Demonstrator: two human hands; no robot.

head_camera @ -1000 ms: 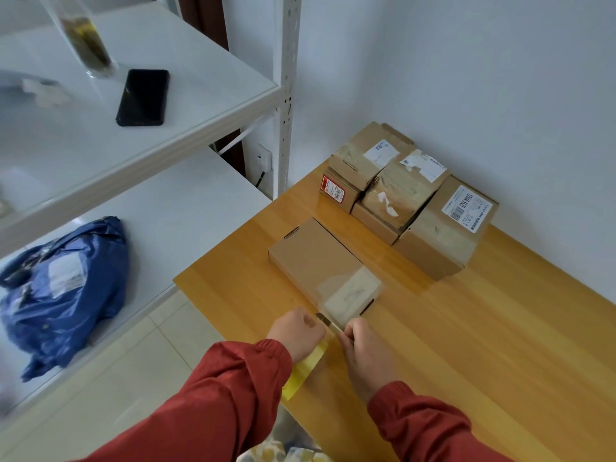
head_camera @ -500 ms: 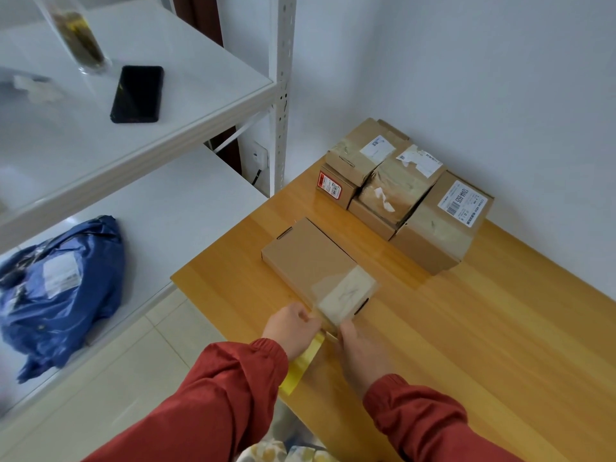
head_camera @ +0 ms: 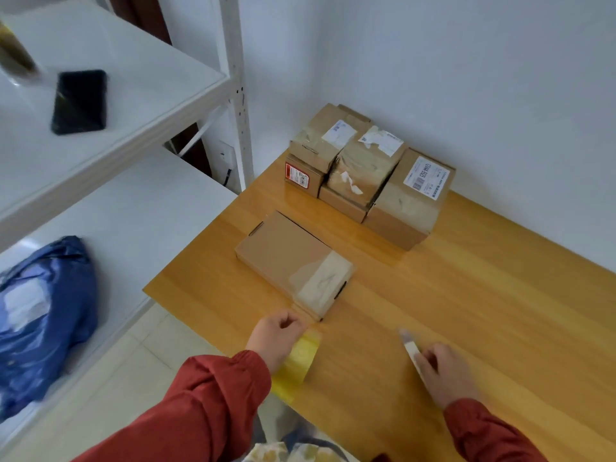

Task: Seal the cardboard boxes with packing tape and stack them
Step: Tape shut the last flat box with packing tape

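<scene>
Black phone (head_camera: 79,101) on upper white shelf (head_camera: 156,95), blue bag (head_camera: 43,315) below.

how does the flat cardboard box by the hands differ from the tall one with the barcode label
The flat brown cardboard box is low; the tall brown barcode-labelled box stands much higher. The flat box lies alone; the tall box sits against neighbouring boxes. Both are closed, on the wooden table.

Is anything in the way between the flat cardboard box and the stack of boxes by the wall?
Nothing visible: only a strip of wooden table lies between the flat box and the stacked boxes.
</scene>
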